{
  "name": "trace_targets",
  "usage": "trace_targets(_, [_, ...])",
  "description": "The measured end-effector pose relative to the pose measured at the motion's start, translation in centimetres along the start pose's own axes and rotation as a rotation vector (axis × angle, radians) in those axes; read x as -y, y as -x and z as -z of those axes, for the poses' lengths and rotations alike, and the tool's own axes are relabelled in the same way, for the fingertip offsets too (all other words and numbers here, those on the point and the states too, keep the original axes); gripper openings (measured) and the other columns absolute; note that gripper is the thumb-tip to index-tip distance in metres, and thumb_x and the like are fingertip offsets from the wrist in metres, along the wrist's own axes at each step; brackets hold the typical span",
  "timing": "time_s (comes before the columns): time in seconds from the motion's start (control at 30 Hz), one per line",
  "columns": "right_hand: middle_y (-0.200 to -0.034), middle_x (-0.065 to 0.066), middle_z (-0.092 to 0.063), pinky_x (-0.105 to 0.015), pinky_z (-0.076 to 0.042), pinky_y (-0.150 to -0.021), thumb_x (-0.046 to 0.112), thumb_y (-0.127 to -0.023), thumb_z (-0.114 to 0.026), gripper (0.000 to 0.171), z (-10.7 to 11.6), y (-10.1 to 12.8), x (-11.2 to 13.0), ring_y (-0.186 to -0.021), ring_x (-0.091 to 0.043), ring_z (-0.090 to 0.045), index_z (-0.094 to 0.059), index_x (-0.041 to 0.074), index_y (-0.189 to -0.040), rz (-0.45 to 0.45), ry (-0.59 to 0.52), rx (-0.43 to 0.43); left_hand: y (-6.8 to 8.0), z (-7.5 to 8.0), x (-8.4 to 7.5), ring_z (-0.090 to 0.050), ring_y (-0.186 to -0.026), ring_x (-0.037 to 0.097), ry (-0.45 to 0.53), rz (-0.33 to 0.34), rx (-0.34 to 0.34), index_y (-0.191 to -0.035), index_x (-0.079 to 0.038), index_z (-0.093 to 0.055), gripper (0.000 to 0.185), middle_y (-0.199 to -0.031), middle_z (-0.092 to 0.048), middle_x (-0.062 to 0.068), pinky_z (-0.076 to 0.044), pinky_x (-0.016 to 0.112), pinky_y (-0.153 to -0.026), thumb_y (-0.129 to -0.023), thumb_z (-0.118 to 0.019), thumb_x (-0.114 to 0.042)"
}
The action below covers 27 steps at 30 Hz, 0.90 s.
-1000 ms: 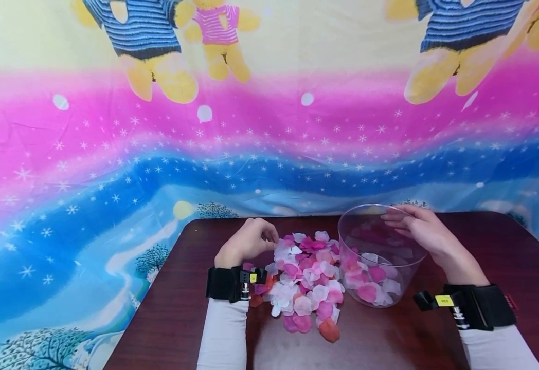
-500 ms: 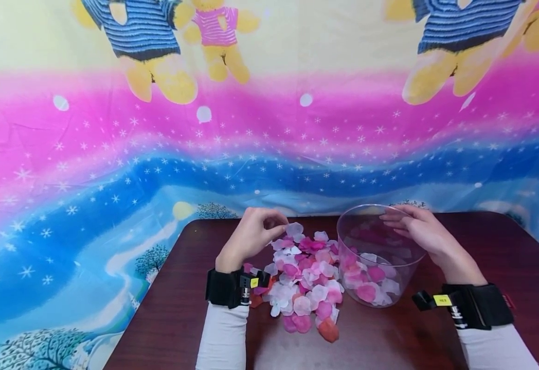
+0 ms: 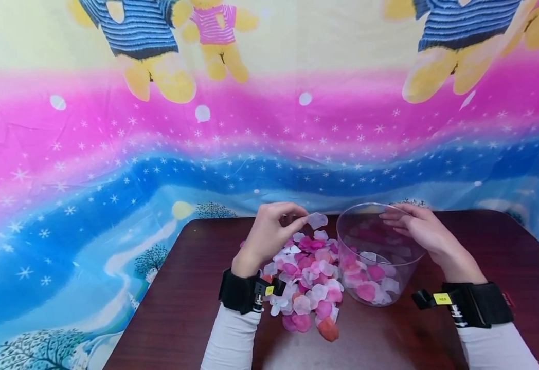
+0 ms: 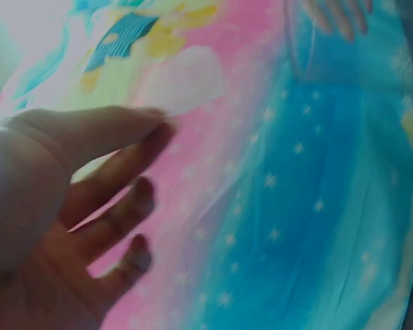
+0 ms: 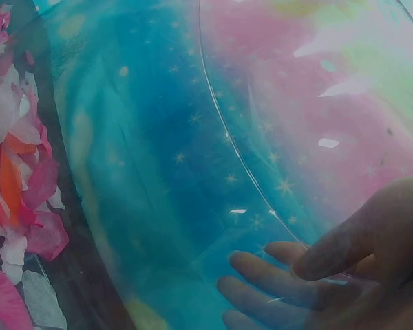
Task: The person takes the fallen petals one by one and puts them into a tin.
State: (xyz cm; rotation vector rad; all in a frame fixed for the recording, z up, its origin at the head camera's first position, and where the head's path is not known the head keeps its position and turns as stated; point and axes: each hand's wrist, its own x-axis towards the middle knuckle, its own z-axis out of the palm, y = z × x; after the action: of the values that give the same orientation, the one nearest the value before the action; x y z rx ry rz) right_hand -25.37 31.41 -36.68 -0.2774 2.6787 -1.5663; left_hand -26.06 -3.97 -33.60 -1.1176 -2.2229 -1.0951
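Left hand (image 3: 268, 232) pinches a petal (image 3: 318, 221) by its edge above the heap (image 3: 307, 280); right hand (image 3: 424, 229) grips the tub (image 3: 406, 272) by its rim, likely steadying it on the bench (image 3: 167, 313).

1. Even, bright light fills the head view, mostly sharp, with a pale sheen on the dark tabletop (image 3: 325, 355).
2. Glare whitens the left wrist view's upper left corner; the petal (image 4: 186, 81) blurs softly while the left hand (image 4: 58, 210) falls into shade.
3. White glints fleck the clear tub (image 5: 241, 163) in the dimmer right wrist view.
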Motion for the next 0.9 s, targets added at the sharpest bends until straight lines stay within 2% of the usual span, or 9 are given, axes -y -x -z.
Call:
trace_targets(0.17, [-0.148,-0.029,-0.049,-0.046,-0.044,-0.109,0.016,-0.112,-0.023,0.049,-0.1,0.1,0.0,-0.134,-0.045,-0.050,-0.034,-0.005,-0.155,0.005,-0.002,0.001,-0.5,-1.9,-0.8,-0.048,-0.074,0.006,-0.023,-0.089,-0.030,-0.110,-0.011,-0.075,0.014,-0.095,-0.070,-0.002,-0.042,0.023,-0.071,-0.100,-0.068,-0.017])
trace_targets(0.33, [-0.148,-0.029,-0.049,-0.049,-0.041,-0.109,0.015,-0.112,-0.024,0.049,-0.1,0.1,0.2,-0.134,-0.046,-0.051,-0.034,-0.004,-0.155,0.004,0.003,0.002,-1.0,-3.4,-1.6,-0.053,-0.071,0.004,-0.088,-0.111,-0.019,-0.104,-0.011,-0.078,0.009,-0.091,-0.072,-0.003,-0.043,0.019,-0.069,-0.097,-0.073,-0.014])
trace_targets(0.47, [-0.148,-0.029,-0.049,-0.045,-0.044,-0.108,0.015,-0.112,-0.023,0.049,0.1,0.0,0.3,-0.134,-0.046,-0.051,-0.033,-0.004,-0.156,0.007,0.008,-0.001,-1.3,-4.2,-2.0,-0.057,-0.074,0.005,-0.133,-0.130,-0.001,-0.102,-0.012,-0.079,0.008,-0.091,-0.073,-0.004,-0.043,0.021,-0.074,-0.094,-0.075,-0.014])
trace_targets(0.57, [-0.149,-0.029,-0.048,-0.040,-0.046,-0.107,0.016,-0.112,-0.023,0.049,0.2,-0.1,0.4,-0.134,-0.046,-0.050,-0.034,-0.003,-0.156,0.006,0.013,-0.002,-1.3,-4.6,-2.3,-0.062,-0.080,0.007,-0.144,-0.130,0.032,-0.103,-0.013,-0.079,0.009,-0.093,-0.074,-0.004,-0.044,0.023,-0.079,-0.094,-0.075,-0.014])
trace_targets(0.67, [-0.148,-0.030,-0.048,-0.042,-0.046,-0.107,0.015,-0.112,-0.023,0.049,0.2,-0.1,0.3,-0.134,-0.046,-0.050,-0.034,-0.004,-0.155,0.010,0.003,0.000,-1.2,-5.0,-2.4,-0.064,-0.084,0.008,-0.139,-0.110,0.084,-0.104,-0.013,-0.078,0.009,-0.096,-0.074,-0.003,-0.045,0.021,-0.081,-0.095,-0.074,-0.014])
trace_targets(0.77, [-0.148,-0.031,-0.048,-0.045,-0.045,-0.108,0.015,-0.112,-0.023,0.048,0.0,-0.1,0.2,-0.134,-0.047,-0.050,-0.034,-0.006,-0.155,0.014,-0.009,0.003,-1.1,-5.2,-2.4,-0.063,-0.083,0.007,-0.134,-0.092,0.121,-0.104,-0.014,-0.078,0.010,-0.097,-0.074,-0.004,-0.046,0.017,-0.079,-0.096,-0.074,-0.016])
trace_targets(0.9, [-0.148,-0.031,-0.048,-0.047,-0.044,-0.108,0.014,-0.112,-0.023,0.048,0.0,-0.1,0.2,-0.133,-0.046,-0.051,-0.034,-0.006,-0.155,0.018,-0.011,0.006,-1.1,-4.8,-2.2,-0.060,-0.078,0.006,-0.130,-0.090,0.118,-0.103,-0.013,-0.078,0.009,-0.096,-0.074,-0.004,-0.045,0.016,-0.073,-0.096,-0.074,-0.016])
